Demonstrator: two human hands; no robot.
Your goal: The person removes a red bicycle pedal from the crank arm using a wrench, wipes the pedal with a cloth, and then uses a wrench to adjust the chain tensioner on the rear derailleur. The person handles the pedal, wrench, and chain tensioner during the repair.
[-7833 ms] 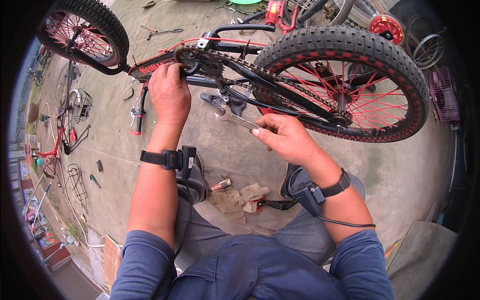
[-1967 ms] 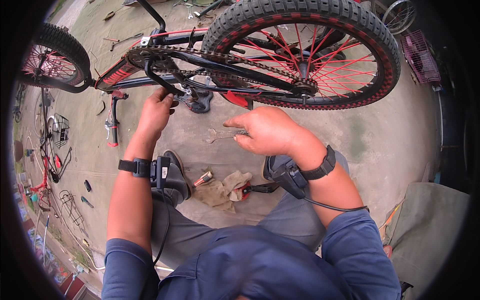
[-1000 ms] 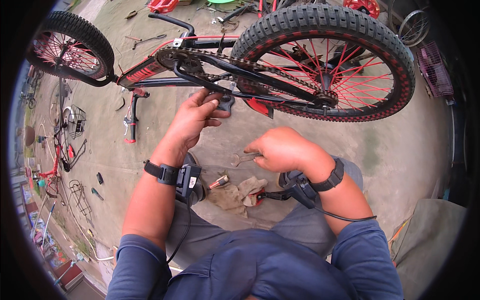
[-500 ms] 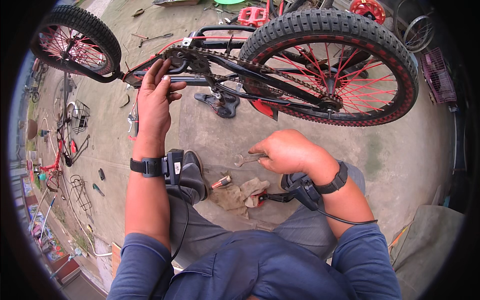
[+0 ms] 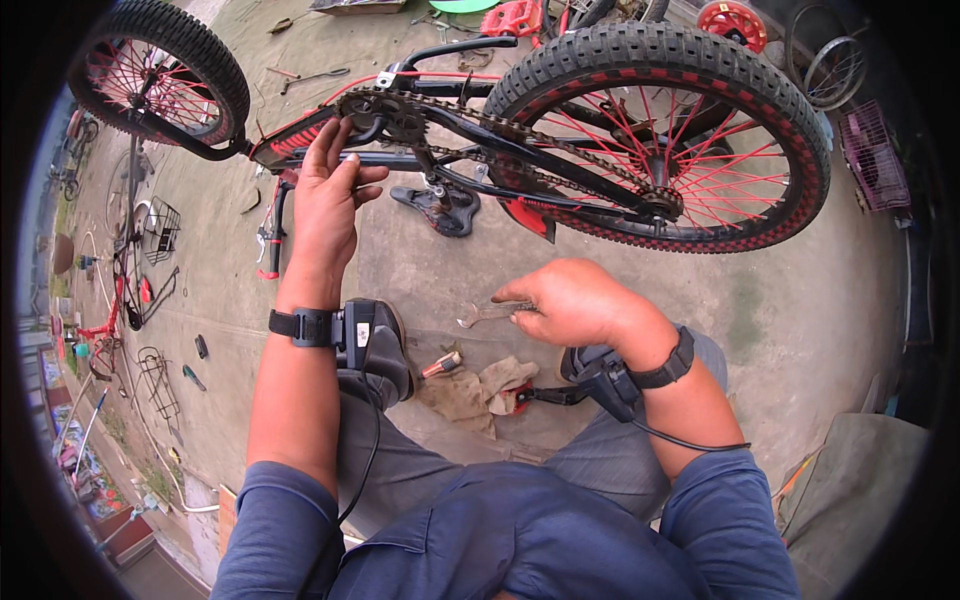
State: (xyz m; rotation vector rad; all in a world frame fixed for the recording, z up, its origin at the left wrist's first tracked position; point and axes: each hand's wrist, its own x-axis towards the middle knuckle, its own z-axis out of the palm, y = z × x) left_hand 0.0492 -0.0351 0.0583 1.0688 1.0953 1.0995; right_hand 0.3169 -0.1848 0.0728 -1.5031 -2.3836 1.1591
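While the left hand (image 5: 325,205), fingers loosely open, steadies the upturned bicycle's frame (image 5: 320,135) beside the chainring (image 5: 385,112), the right hand (image 5: 570,300) pinches a wrench (image 5: 490,314) above the concrete floor (image 5: 800,300), probably a crank adjustment, next calling for seating it on a nut.

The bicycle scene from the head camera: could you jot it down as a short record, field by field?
Setting: concrete yard floor
Main thing: upside-down bicycle, black frame, red spokes
Left hand: raised to the frame beside the chainring; whether it touches is unclear
Right hand: holds a metal wrench
Chain: runs from chainring to rear wheel
On floor: rag, pedal
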